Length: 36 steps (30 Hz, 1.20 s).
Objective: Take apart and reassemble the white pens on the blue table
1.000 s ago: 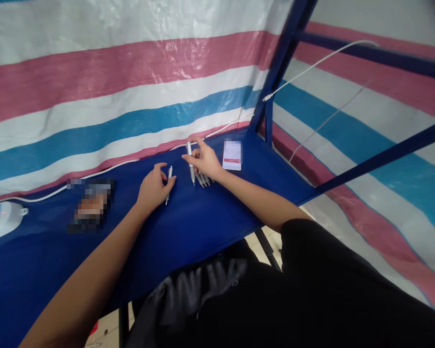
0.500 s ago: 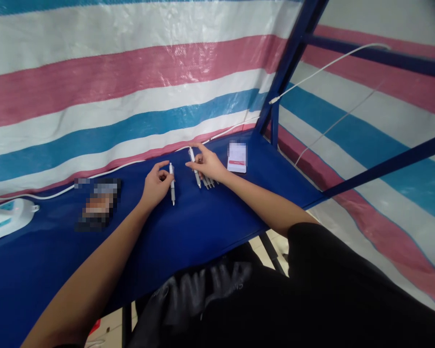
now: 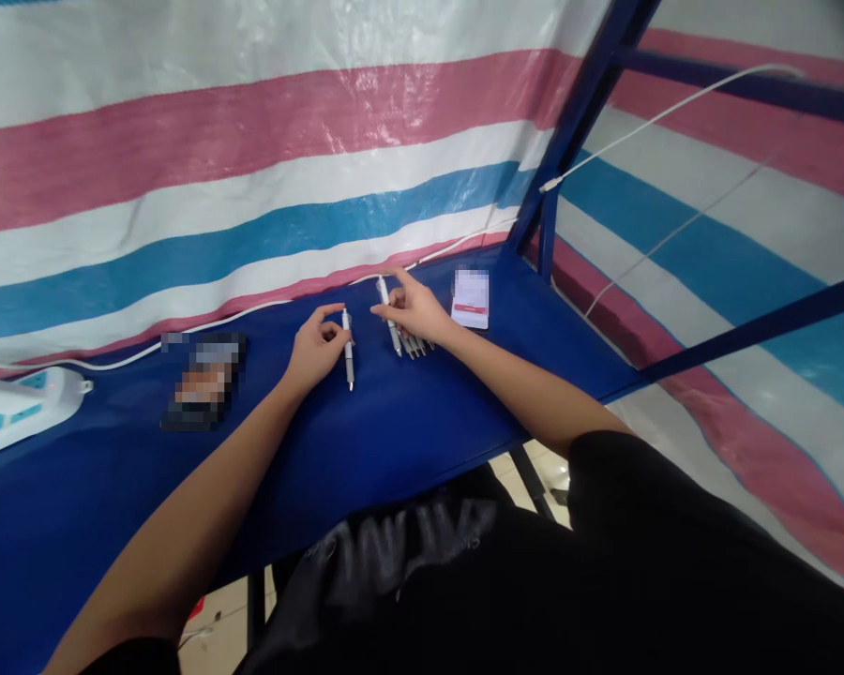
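My left hand (image 3: 318, 351) is closed on a white and grey click pen (image 3: 349, 353), its index fingertip at the pen's top and its thumb along the barrel. The pen's tip points towards me. To the right, my right hand (image 3: 419, 310) hovers low over the table with thumb and index finger spread apart. Another white and grey pen (image 3: 393, 335) lies under that thumb, partly covered by the fingers. Beside it, the tips of several similar pens (image 3: 414, 348) stick out in a row from beneath the hand; their upper parts are hidden.
A phone with a lit screen (image 3: 471, 307) lies right of the pens on the blue table (image 3: 366, 431). Farther left are a blurred dark item (image 3: 203, 380) and a white power strip (image 3: 32, 403). A white cable (image 3: 123, 364) runs along the striped sheet; a blue frame post (image 3: 569, 122) stands at the right.
The whole view has shifted slightly, so everything sits a little farther right and higher. Both hands keep nearly the same pose, and the left still holds its pen.
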### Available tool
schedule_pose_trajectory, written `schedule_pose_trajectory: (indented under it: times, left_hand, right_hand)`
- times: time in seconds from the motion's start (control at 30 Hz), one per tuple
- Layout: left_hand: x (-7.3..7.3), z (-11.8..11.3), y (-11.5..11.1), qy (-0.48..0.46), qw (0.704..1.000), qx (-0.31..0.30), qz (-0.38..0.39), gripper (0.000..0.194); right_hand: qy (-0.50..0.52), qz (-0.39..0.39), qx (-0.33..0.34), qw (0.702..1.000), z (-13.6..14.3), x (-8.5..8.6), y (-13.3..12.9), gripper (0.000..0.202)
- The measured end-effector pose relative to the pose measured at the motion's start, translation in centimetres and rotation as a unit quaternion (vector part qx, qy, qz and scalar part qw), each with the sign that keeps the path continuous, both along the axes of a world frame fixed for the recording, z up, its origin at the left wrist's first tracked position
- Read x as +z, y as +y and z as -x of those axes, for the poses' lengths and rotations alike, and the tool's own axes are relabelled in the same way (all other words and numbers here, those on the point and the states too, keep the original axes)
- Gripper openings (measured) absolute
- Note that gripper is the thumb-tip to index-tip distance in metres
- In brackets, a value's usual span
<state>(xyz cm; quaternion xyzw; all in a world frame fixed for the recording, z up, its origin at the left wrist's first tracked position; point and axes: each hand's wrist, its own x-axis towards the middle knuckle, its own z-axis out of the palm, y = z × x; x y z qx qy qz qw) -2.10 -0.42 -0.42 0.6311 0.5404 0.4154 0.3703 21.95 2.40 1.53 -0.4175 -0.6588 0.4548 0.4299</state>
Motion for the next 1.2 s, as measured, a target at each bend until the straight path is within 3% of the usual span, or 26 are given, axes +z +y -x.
schedule_pose_trajectory:
  times: [0.2,0.47,0.73,0.9,1.2]
  left_hand:
    - [0.0,0.0,0.0,0.018,1.0,-0.009,0.001,0.062]
    - [-0.1,0.1,0.1,0.002,1.0,-0.005,0.008,0.058]
    - [-0.2,0.1,0.2,-0.016,1.0,-0.01,0.009,0.058]
    - [0.0,0.0,0.1,-0.011,1.0,-0.004,0.015,0.062]
    - [0.1,-0.1,0.2,-0.013,1.0,-0.006,0.014,0.062]
  right_hand:
    - [0.02,0.007,0.026,0.999,0.2,-0.4,0.2,0.05]
    - [0.029,0.016,0.034,0.999,1.0,0.8,0.7,0.053]
    - [0.015,0.038,0.077,0.996,0.9,0.5,0.6,0.048]
    - [0.041,0.064,0.071,0.995,1.3,0.6,0.6,0.058]
    - [0.007,0.025,0.04,0.999,0.8,-0.4,1.9,0.049]
